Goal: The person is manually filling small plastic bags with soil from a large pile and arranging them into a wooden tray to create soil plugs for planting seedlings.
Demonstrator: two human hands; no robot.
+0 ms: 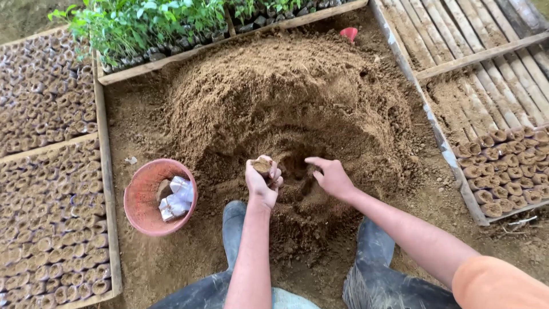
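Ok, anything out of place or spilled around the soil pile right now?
Little stands out. A red object lies half buried at the far edge of the soil pile, apart from everything else. The left hand holds a soil-filled bag upright; the pink basin sits level.

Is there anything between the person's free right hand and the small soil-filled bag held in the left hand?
Nothing visible. The right hand hovers open over the hollow in the soil heap, and only loose soil lies between it and the small filled bag gripped by the left hand.
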